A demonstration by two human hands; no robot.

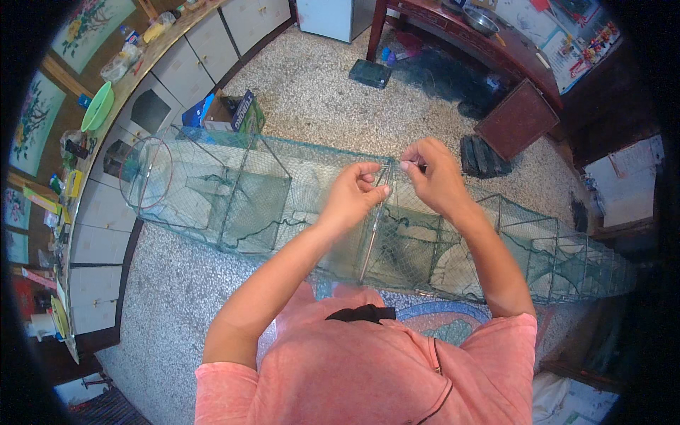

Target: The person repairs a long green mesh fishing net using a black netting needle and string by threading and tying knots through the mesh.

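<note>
Terrazzo floor (177,304) lay below, w/ white cabinets (103,244) on your L & a dark-red worktop (496,53) beyond. The long green mesh trap (262,202) stretched crosswise in front of you. Your R hand (435,173) pinched a small pale bit (404,164) at its edge; L hand (350,195) fingers curled by a frame rod (372,241), grip unclear.

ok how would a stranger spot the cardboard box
Start at the long green mesh net across the room's middle. Follow its far edge left toward the pale cabinets. The open box stands just beyond it, set apart by blue and green sides.
</note>
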